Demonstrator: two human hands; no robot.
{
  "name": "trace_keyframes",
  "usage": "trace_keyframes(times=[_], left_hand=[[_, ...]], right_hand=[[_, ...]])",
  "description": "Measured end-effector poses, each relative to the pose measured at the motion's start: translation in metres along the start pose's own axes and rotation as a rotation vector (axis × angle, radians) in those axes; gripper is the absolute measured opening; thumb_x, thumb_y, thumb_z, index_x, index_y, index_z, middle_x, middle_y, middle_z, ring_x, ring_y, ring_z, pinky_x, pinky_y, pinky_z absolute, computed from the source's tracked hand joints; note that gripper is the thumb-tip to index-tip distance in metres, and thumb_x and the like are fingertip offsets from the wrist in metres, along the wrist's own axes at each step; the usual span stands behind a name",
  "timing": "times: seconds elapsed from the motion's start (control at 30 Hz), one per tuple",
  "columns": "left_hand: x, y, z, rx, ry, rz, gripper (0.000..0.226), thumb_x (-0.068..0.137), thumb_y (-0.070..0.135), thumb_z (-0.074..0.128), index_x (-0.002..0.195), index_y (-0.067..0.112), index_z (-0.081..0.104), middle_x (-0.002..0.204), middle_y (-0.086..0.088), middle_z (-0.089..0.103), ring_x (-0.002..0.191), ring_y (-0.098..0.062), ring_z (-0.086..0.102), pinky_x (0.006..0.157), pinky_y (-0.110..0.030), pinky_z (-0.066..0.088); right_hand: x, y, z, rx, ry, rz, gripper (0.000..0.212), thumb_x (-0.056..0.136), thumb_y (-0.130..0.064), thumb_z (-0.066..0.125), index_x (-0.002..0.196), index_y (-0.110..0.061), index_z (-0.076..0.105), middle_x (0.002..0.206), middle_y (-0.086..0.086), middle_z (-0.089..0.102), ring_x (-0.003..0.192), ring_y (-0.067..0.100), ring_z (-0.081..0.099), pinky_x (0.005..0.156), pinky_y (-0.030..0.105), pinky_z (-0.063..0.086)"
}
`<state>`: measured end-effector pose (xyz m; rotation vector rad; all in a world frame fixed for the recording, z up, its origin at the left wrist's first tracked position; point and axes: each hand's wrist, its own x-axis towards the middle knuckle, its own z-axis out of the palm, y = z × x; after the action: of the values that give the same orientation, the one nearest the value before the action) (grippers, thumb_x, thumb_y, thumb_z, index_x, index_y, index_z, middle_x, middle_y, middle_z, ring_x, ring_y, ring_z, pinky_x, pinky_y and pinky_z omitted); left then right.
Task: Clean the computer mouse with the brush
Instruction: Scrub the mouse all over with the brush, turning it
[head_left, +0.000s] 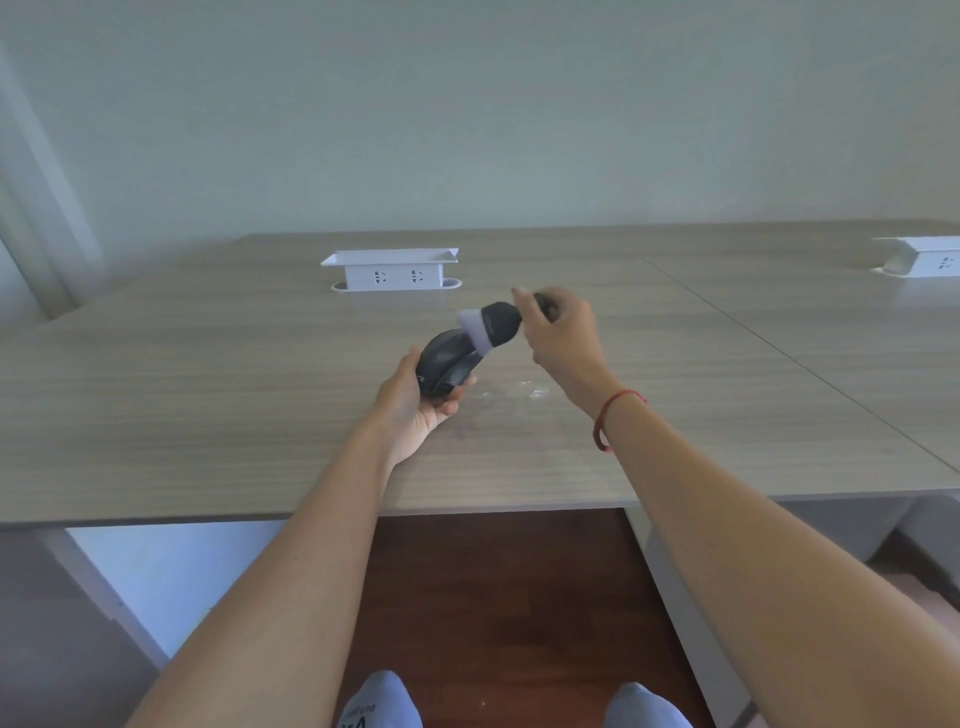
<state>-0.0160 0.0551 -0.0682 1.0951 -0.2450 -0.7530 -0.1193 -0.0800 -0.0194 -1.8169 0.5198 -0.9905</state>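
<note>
Above a wood-grain laminate table, smooth and matte, with a thin seam running diagonally at the right. Left hand palm up, grip closed around the lower end of a black computer mouse, rounded and glossy, tilted up off the table with its nose pointing away. Right hand pinching the dark stubby handle of a brush; grip closed on it, fingers curled. Brush body black and flaring, ending in a dense pale lilac tuft of soft bristles, pressed against the upper end of the mouse. Thin red string bracelet around the right wrist. Small shiny smear or flecks on the table just right of the mouse; too faint to tell what. Farther back, a white plastic pop-up socket box, boxy, lid raised, with two outlets on its front. Second such box at the far right edge. Below the table edge, reddish wood floor and two grey socks.
</note>
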Motion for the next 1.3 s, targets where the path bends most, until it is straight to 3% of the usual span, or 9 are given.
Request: trace_keyframes(times=[0.17,0.37,0.57,0.67,0.73,0.87,1.03,1.2,1.3], left_hand=[[0.000,0.000,0.000,-0.020,0.013,0.028,0.034,0.103,0.016,0.028,0.118,0.000,0.054,0.092,-0.026,0.060,0.043,-0.016,0.057,0.038,-0.019,0.036],[0.000,0.002,-0.005,-0.087,0.032,-0.037,0.033,0.104,0.019,0.028,0.106,0.001,0.056,0.079,-0.024,0.068,0.037,-0.013,0.043,0.034,-0.018,0.035],[-0.002,0.000,0.000,-0.073,0.024,-0.006,0.023,0.101,0.021,0.037,0.096,0.007,0.055,0.085,-0.018,0.059,0.044,-0.016,0.041,0.037,-0.021,0.034],[-0.004,0.000,0.002,-0.048,0.022,0.027,0.026,0.102,0.025,0.039,0.091,0.009,0.057,0.078,-0.012,0.053,0.048,-0.019,0.042,0.038,-0.022,0.032],[-0.004,-0.001,0.004,-0.028,0.019,0.040,0.027,0.103,0.030,0.042,0.098,0.009,0.059,0.083,-0.011,0.055,0.056,-0.021,0.046,0.044,-0.024,0.036],[0.000,-0.003,0.004,-0.066,0.003,0.053,0.023,0.098,0.030,0.056,0.107,0.009,0.061,0.108,-0.011,0.061,0.086,-0.025,0.059,0.074,-0.028,0.053],[-0.001,-0.007,0.001,0.086,-0.094,0.156,0.022,0.093,0.016,0.064,0.113,0.005,0.064,0.117,-0.011,0.067,0.115,-0.022,0.061,0.100,-0.033,0.047],[-0.001,-0.010,-0.002,0.214,0.009,0.269,0.057,0.070,0.005,0.084,0.124,0.012,0.063,0.113,-0.008,0.072,0.109,-0.021,0.066,0.090,-0.028,0.049],[-0.002,-0.012,0.000,0.279,0.043,0.317,0.083,0.066,-0.002,0.085,0.139,0.017,0.050,0.115,-0.003,0.070,0.105,-0.016,0.067,0.078,-0.023,0.050]], right_hand=[[-0.017,-0.003,0.007,0.053,-0.342,0.022,0.035,0.094,-0.032,0.059,0.096,0.003,0.067,0.059,0.002,0.050,0.050,0.012,0.042,0.042,0.019,0.037],[-0.007,0.007,-0.003,0.047,-0.098,0.060,0.031,0.095,-0.036,0.056,0.098,-0.007,0.065,0.065,-0.001,0.055,0.051,0.011,0.045,0.048,0.027,0.040],[-0.004,0.003,0.001,0.074,-0.168,0.078,0.038,0.094,-0.037,0.056,0.100,0.000,0.066,0.063,0.000,0.051,0.053,0.013,0.041,0.045,0.022,0.037],[0.000,0.012,0.000,-0.058,0.022,0.051,0.040,0.095,-0.036,0.054,0.097,0.002,0.064,0.076,0.004,0.056,0.061,0.015,0.046,0.053,0.022,0.038],[0.001,0.013,-0.002,-0.046,0.127,0.051,0.035,0.096,-0.037,0.052,0.097,-0.003,0.064,0.078,0.001,0.057,0.063,0.012,0.048,0.054,0.021,0.039],[0.003,0.005,0.003,0.058,0.042,0.039,0.042,0.093,-0.041,0.054,0.084,0.000,0.059,0.067,0.004,0.049,0.063,0.018,0.043,0.058,0.032,0.040],[0.002,0.018,0.004,-0.029,0.128,0.106,0.037,0.095,-0.037,0.053,0.096,-0.002,0.065,0.075,0.001,0.057,0.072,0.020,0.053,0.064,0.029,0.041],[0.004,0.014,-0.006,0.075,0.147,0.079,0.029,0.095,-0.038,0.052,0.083,-0.013,0.061,0.067,-0.001,0.053,0.064,0.018,0.048,0.058,0.032,0.043],[0.001,0.005,-0.003,0.156,0.060,0.070,0.041,0.093,-0.039,0.055,0.086,0.001,0.063,0.065,0.005,0.047,0.063,0.019,0.042,0.058,0.033,0.038]])
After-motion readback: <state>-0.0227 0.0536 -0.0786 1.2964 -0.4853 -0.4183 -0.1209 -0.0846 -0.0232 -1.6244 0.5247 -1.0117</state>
